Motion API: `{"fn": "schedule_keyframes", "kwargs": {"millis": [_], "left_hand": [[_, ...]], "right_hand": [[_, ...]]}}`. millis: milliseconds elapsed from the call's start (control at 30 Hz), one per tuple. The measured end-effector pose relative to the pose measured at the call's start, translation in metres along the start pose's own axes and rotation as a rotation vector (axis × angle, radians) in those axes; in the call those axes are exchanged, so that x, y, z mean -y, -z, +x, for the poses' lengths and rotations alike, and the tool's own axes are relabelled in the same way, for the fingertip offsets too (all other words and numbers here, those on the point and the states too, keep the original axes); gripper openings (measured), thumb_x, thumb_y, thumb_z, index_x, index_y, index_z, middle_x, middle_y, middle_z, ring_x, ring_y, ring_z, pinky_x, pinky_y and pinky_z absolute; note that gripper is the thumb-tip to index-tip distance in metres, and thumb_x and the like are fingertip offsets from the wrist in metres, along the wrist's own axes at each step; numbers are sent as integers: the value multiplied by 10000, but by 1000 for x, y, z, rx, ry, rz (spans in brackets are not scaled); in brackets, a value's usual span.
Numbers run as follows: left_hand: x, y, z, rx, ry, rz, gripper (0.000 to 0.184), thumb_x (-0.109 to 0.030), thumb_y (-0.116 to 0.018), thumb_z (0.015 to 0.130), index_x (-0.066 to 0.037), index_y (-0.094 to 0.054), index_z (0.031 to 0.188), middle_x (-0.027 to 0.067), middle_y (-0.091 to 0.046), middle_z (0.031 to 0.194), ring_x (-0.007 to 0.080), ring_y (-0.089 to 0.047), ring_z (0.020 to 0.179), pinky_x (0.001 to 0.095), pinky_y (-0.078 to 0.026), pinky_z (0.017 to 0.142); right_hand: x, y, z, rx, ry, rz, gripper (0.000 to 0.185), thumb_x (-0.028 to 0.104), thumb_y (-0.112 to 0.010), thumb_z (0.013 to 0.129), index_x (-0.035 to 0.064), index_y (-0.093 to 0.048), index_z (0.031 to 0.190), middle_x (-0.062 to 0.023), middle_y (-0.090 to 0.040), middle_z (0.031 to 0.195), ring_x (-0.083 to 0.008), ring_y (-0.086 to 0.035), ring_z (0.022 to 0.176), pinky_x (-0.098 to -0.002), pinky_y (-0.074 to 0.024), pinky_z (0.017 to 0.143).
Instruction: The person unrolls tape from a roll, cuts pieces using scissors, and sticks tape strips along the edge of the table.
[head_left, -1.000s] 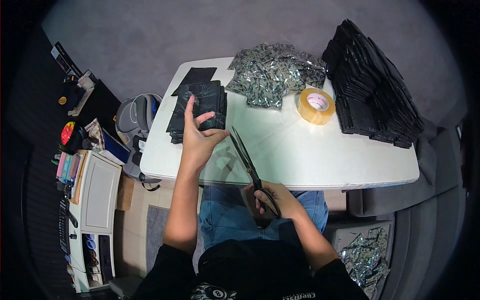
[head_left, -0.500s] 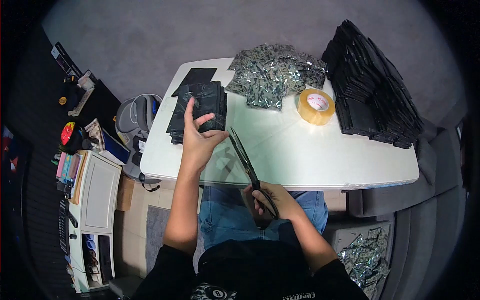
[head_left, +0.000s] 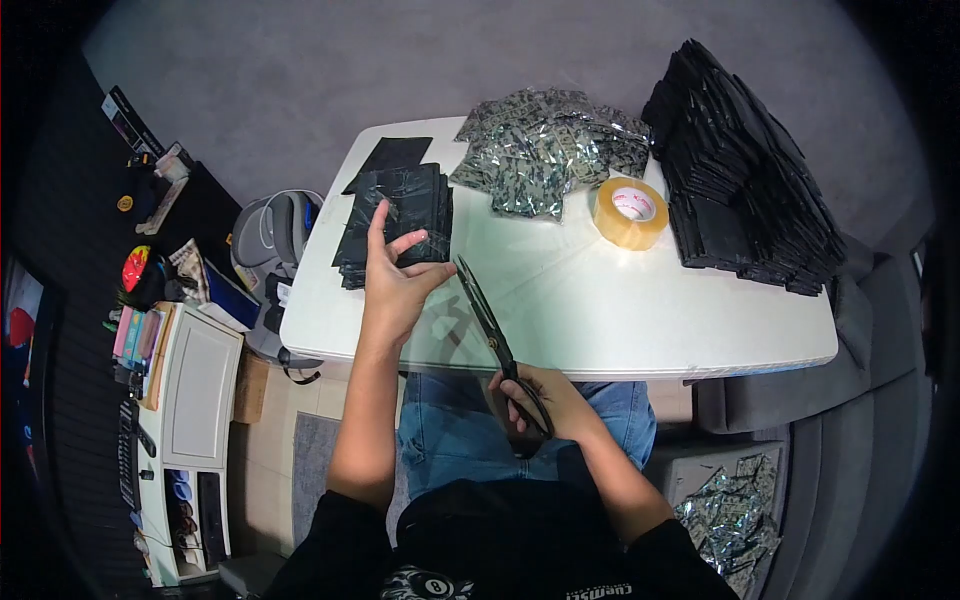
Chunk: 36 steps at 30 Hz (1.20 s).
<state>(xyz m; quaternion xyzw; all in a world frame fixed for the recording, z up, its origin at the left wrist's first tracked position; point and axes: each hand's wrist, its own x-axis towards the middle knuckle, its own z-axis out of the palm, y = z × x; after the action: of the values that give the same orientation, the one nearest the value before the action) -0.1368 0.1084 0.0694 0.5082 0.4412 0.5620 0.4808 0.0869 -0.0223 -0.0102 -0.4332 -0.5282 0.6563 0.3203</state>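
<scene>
Black scissors [head_left: 487, 318] are in my right hand [head_left: 545, 398], whose fingers wrap round the handles; the blades point up and to the left. My left hand [head_left: 398, 285] pinches thumb and forefinger together near the blade tips, with the other fingers raised. Something thin and clear seems to run between the hands, but what the pinch holds is too faint to name. Just behind my left hand lies a stack of black packets [head_left: 400, 185]. Camouflage-patterned packets in clear wrap [head_left: 545, 150] are heaped at the table's far side, beside a roll of clear tape [head_left: 631, 213].
A tall pile of black packets [head_left: 740, 180] leans at the right end of the white table [head_left: 720, 330]. More shiny packets [head_left: 728, 515] lie at the lower right by a grey sofa [head_left: 850, 440]. A white cabinet [head_left: 200, 385] stands at the left.
The scissors have tilted slightly and shifted a little to the left in my right hand. My left hand keeps its pinch in nearly the same place.
</scene>
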Motion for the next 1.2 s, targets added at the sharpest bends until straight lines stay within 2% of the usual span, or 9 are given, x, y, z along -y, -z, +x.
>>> {"fn": "schedule_keyframes", "kwargs": {"millis": [467,667,867,900,1000,1033,1133,1167,1200], "left_hand": [[-10,-8,-6,-43,3,50,1197,229,-771,797,-132,-119,1734,268,-526,1413,317,-799,990,374,-673,875],[-16,-8,-13,0,-34,-39,1184,237,-767,784,-129,-157,1729,249,-540,1406,302,-796,986,384,-674,875],[-34,-2,-18,16,-249,-191,1140,251,-727,802,-123,-167,1722,235,-489,1471,268,-794,944,400,-655,956],[-38,0,-17,16,-277,-167,1131,236,-711,830,-135,-138,1731,254,-428,1567,285,-790,1016,397,-637,994],[-31,0,-9,3,-474,-118,1097,167,-732,865,-115,-125,1734,261,-405,1639,336,-757,1148,426,-621,1044],[-24,3,-4,53,-493,-104,1134,172,-707,870,-149,-67,1749,221,-300,1722,364,-686,1297,427,-626,1035],[-10,-1,3,83,-507,-11,1167,197,-681,852,-174,-44,1756,206,-199,1772,375,-629,1375,421,-635,1022],[-5,-2,5,112,-509,11,1204,226,-656,818,-188,-30,1759,193,-128,1797,367,-567,1436,419,-645,1009],[-2,-4,7,119,-498,42,1215,231,-654,808,-192,-28,1759,193,-128,1798,363,-558,1442,419,-646,1008]], "right_hand": [[-1,2,1,-15,-26,-8,255,284,-613,1139,40,-685,1153,2,-625,716,-76,-625,598,-251,-508,560],[0,3,0,-19,-40,38,245,275,-609,1139,43,-690,1150,7,-616,700,-70,-597,561,-248,-490,538],[-7,2,2,-32,-31,43,241,279,-625,1132,47,-687,1147,11,-609,694,-63,-591,560,-249,-480,525],[-5,1,1,-34,-30,43,242,279,-626,1132,45,-686,1145,12,-607,692,-63,-589,557,-248,-479,525],[2,0,-2,-34,-28,43,267,302,-624,1134,42,-685,1148,15,-602,691,-61,-583,552,-239,-476,524],[2,1,-3,-32,-26,44,290,323,-619,1135,42,-685,1153,17,-601,693,-60,-581,553,-234,-475,525],[2,2,-7,-15,0,80,306,336,-626,1128,37,-677,1167,12,-601,707,-65,-589,573,-231,-483,542],[2,2,-8,-7,11,97,304,332,-632,1123,35,-672,1172,9,-601,713,-68,-593,583,-232,-487,550],[1,2,-9,3,31,109,301,326,-637,1117,33,-667,1178,4,-604,725,-73,-599,597,-235,-495,564]]}}
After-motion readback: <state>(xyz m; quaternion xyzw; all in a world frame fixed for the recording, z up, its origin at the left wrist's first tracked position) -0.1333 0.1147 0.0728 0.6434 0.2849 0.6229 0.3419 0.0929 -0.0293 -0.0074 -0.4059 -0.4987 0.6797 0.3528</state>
